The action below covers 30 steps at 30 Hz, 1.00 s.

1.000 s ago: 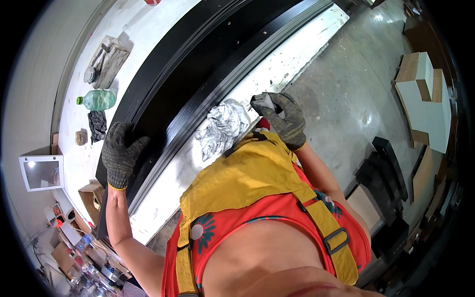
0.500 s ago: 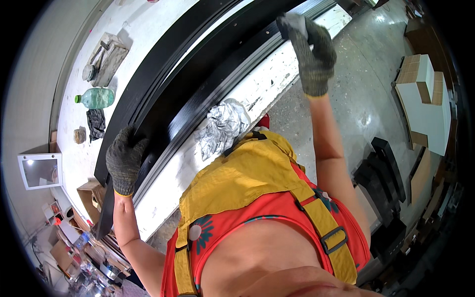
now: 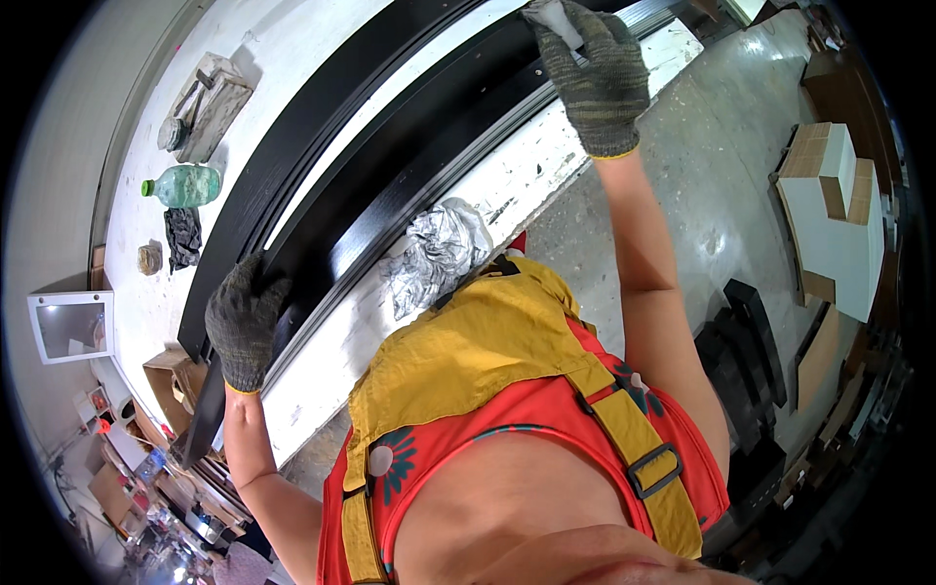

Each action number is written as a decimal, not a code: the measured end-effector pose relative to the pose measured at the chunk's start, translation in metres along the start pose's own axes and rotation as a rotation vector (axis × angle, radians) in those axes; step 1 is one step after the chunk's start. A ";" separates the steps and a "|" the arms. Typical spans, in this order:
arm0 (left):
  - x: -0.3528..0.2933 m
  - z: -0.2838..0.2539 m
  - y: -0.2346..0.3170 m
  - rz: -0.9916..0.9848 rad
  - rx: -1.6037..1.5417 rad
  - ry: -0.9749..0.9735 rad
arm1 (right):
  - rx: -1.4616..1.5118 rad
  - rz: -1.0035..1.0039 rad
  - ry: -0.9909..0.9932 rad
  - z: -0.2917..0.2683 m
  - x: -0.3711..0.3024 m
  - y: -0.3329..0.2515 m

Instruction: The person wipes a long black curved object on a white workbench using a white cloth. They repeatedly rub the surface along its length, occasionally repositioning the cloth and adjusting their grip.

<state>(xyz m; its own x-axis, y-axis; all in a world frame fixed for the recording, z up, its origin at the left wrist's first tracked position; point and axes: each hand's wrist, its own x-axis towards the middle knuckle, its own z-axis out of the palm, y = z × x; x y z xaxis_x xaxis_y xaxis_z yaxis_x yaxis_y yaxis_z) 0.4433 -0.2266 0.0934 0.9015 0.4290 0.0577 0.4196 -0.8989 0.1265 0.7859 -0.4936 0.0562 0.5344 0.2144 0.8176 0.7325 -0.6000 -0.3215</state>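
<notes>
A long black grooved board lies along the white workbench, its near end at the left. My left hand, in a dark grey knit glove, is closed over the board's edge near that end. At the far end my right hand, gloved alike, presses a folded white cloth against the board; its fingers are bent round the cloth. A second black board lies alongside, farther from me. Between the nearer board and my apron sits a crumpled silvery-white rag.
On the bench's far side are a green-capped bottle, a pale block with a tool, a black crumpled bag and a small jar. Cartons and black pieces stand on the floor at right.
My right hand, with the white cloth, has moved a little left and farther along the board. The left hand keeps its place on the edge. The whole view has shifted slightly.
</notes>
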 end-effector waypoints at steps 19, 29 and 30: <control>0.004 0.004 -0.004 -0.004 -0.050 0.029 | 0.343 -0.165 -0.030 0.019 -0.042 -0.016; 0.003 0.001 -0.002 -0.021 -0.120 0.033 | 0.704 0.528 -0.093 0.001 0.000 0.029; 0.005 0.001 -0.003 -0.018 -0.130 0.029 | 0.680 0.503 -0.099 0.002 0.005 0.032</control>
<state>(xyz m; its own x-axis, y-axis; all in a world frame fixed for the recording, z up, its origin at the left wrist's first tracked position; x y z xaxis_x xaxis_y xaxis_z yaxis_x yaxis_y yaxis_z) 0.4467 -0.2224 0.0919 0.8895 0.4493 0.0829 0.4169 -0.8725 0.2550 0.8133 -0.5102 0.0489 0.8752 0.1320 0.4654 0.4752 -0.0553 -0.8781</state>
